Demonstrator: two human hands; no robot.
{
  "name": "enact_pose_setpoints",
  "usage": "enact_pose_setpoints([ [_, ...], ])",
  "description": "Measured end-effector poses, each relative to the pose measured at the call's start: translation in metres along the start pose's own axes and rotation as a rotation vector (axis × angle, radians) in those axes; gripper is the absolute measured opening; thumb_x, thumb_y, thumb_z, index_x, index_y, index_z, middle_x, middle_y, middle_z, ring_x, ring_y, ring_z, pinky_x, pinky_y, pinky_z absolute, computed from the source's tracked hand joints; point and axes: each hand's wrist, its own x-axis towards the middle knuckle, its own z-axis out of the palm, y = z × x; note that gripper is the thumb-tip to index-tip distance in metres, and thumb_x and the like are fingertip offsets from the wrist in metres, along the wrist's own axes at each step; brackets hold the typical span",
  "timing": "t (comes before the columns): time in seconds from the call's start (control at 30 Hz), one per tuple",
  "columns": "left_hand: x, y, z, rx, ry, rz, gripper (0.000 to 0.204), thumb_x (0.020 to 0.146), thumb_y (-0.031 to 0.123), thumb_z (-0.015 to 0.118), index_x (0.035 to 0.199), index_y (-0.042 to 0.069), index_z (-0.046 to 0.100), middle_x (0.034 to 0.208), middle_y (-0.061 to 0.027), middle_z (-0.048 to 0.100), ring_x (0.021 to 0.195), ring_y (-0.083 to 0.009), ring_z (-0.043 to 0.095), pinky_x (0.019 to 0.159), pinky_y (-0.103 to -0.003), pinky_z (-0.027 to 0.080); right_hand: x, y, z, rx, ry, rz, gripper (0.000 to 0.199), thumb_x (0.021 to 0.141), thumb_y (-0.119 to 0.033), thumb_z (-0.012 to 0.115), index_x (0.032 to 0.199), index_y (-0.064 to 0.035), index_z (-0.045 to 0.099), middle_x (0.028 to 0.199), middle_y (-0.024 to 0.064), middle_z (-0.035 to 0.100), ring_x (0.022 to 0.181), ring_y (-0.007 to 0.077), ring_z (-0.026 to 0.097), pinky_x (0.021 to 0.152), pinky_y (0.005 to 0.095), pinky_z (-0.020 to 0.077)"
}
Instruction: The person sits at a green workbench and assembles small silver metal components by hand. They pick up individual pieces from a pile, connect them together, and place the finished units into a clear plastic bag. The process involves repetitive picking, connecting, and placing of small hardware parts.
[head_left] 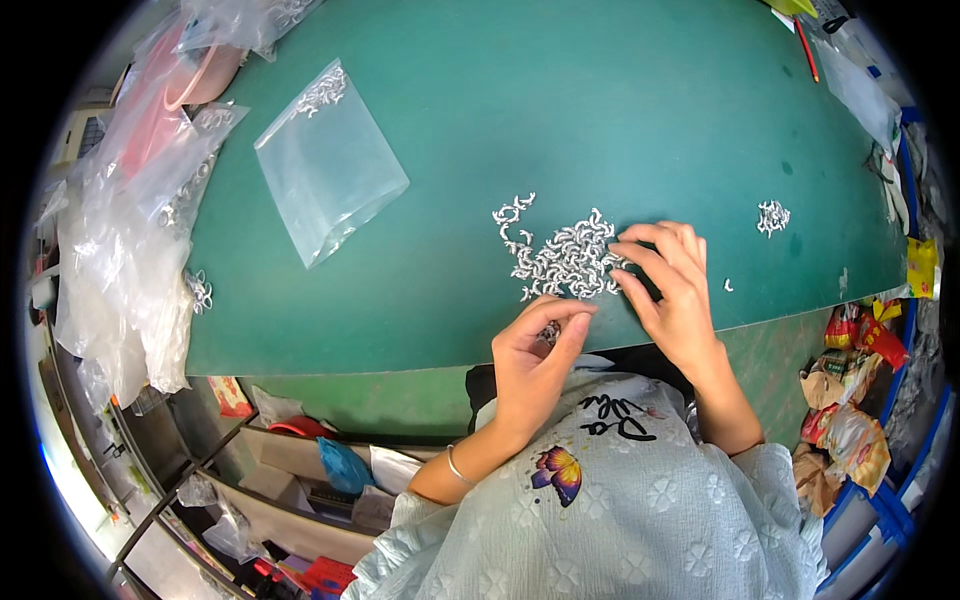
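A loose pile of small curved silver metal pieces (568,260) lies near the front of the green table, with a thin trail of them at its upper left. My right hand (672,290) reaches to the pile's right edge, thumb and fingers apart, fingertips at the outermost pieces. Just below the pile, my left hand (535,355) is closed, thumb against the fingers. Some of the same metal pieces (549,333) show inside its curled palm. How many it holds is hidden.
A smaller cluster of metal pieces (772,218) and a single piece (728,286) lie to the right. On the left are a clear plastic bag (335,175) with pieces inside, heaped plastic bags (120,260) and a pink basket (207,78). A red pencil (807,50) lies far right.
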Motion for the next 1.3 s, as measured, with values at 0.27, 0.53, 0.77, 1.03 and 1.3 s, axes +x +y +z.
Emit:
enact_pose_setpoints([
  [0.27, 0.001, -0.001, -0.002, 0.005, -0.012, -0.012, 0.010, 0.085, 0.001, 0.057, 0.092, -0.002, 0.064, 0.083, -0.0020, 0.057, 0.070, -0.0041, 0.048, 0.056, -0.016, 0.036, 0.006, -0.004, -0.001, -0.109, -0.089, -0.048, 0.020, 0.069, -0.005, 0.068, 0.088, -0.0064, 0.061, 0.093, 0.0030, 0.054, 0.089, 0.0217, 0.049, 0.076, 0.0357, 0.0334],
  [0.53, 0.001, -0.001, -0.003, 0.017, -0.015, -0.028, 0.011, 0.085, 0.002, 0.057, 0.093, -0.002, 0.064, 0.084, -0.0014, 0.057, 0.070, -0.0034, 0.048, 0.055, -0.015, 0.036, 0.013, -0.008, -0.007, -0.152, -0.173, -0.115, 0.017, 0.069, -0.003, 0.066, 0.085, -0.0055, 0.060, 0.091, 0.0040, 0.054, 0.089, 0.0211, 0.049, 0.077, 0.0362, 0.0333],
  [0.77, 0.000, 0.000, -0.004, 0.032, -0.014, -0.021, 0.011, 0.085, 0.002, 0.057, 0.093, -0.001, 0.064, 0.083, -0.0017, 0.056, 0.070, -0.0046, 0.048, 0.056, -0.016, 0.037, 0.009, 0.007, 0.000, 0.038, -0.059, -0.100, 0.017, 0.067, 0.000, 0.068, 0.082, -0.0028, 0.060, 0.083, 0.0061, 0.057, 0.079, 0.0240, 0.052, 0.071, 0.0335, 0.0372],
  [1.03, 0.000, 0.002, -0.002, 0.032, -0.027, -0.037, 0.011, 0.085, 0.002, 0.057, 0.093, -0.001, 0.064, 0.082, -0.0014, 0.055, 0.070, -0.0045, 0.048, 0.055, -0.016, 0.036, 0.015, -0.008, -0.004, -0.113, -0.110, -0.110, 0.012, 0.070, -0.005, 0.067, 0.080, -0.0042, 0.061, 0.083, 0.0049, 0.058, 0.077, 0.0233, 0.051, 0.068, 0.0333, 0.0360],
  [1.3, 0.001, 0.001, -0.001, -0.015, -0.005, 0.005, 0.012, 0.083, -0.002, 0.059, 0.094, -0.002, 0.063, 0.081, 0.0000, 0.053, 0.070, -0.0036, 0.045, 0.054, -0.015, 0.036, 0.004, -0.006, -0.012, 0.584, 0.016, 0.316, 0.013, 0.076, 0.000, 0.063, 0.088, -0.0018, 0.064, 0.084, 0.0047, 0.060, 0.070, 0.0128, 0.050, 0.065, 0.0273, 0.0380],
])
